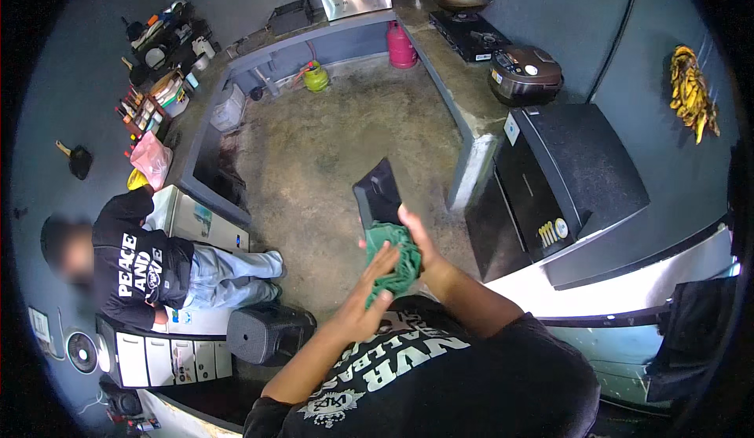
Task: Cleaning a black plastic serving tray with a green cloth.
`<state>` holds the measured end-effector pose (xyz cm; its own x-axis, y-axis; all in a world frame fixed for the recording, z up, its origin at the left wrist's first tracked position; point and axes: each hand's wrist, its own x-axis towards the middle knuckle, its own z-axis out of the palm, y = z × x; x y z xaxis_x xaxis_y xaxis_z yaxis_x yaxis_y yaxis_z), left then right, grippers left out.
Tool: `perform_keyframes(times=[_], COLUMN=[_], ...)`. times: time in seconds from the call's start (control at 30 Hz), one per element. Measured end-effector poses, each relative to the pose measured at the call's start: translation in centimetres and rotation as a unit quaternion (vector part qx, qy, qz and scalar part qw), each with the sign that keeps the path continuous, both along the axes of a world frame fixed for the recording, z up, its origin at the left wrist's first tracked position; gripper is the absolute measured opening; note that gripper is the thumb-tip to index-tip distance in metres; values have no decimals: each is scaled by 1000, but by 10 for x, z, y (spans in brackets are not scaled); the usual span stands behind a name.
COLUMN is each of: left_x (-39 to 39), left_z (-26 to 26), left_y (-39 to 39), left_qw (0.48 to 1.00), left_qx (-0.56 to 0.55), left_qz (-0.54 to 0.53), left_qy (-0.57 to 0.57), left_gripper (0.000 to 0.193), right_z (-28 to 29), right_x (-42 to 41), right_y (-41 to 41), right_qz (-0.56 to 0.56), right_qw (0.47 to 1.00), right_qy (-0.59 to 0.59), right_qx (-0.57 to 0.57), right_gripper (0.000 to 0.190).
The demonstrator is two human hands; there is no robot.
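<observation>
In front of my body, my right hand [419, 237] grips a flat black rectangular object [377, 187] by its right edge. What kind of object it is, I cannot tell. A crumpled green cloth [397, 261] covers its lower end. My left hand [368, 308] lies on the cloth with its fingers stretched along it and its thumb apart. Part of the right hand is hidden behind the object and cloth.
Left, a person [141, 261] in a black shirt stands at a white chest-like appliance [203, 223]. A black speaker [271, 335] stands on the floor nearby. Right are a black fridge [565, 184], rice cooker [526, 75] and gas stove [469, 34]; a pink gas cylinder [402, 46] stands behind.
</observation>
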<state>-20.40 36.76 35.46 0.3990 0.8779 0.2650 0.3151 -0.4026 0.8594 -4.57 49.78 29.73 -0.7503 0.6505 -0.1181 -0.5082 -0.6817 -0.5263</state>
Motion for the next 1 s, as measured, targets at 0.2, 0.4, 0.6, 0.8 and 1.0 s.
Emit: perform_keyframes(times=[0.2,0.4,0.6,0.8,1.0], left_x=[-8,-53,-81,-75,-54], left_z=[-14,-41,-30,-51,-78], left_y=[59,99,133,164,216], left_qw=[998,975,936,973,974], left_qx=[-2,-14,75,-21,-180], left_qz=[60,221,342,230,-19], left_qy=[4,8,-32,25,135], left_gripper=[78,90,104,120,133], right_z=[23,9,15,18,1], right_x=[-48,-111,-146,-140,-67], right_y=[38,42,77,121,201], right_qz=[-84,-1,52,5,-106], right_qw=[991,994,958,954,979], right_qy=[-37,-15,11,-5,-37], right_qx=[96,110,281,301,170], right_gripper=[65,68,82,82,77])
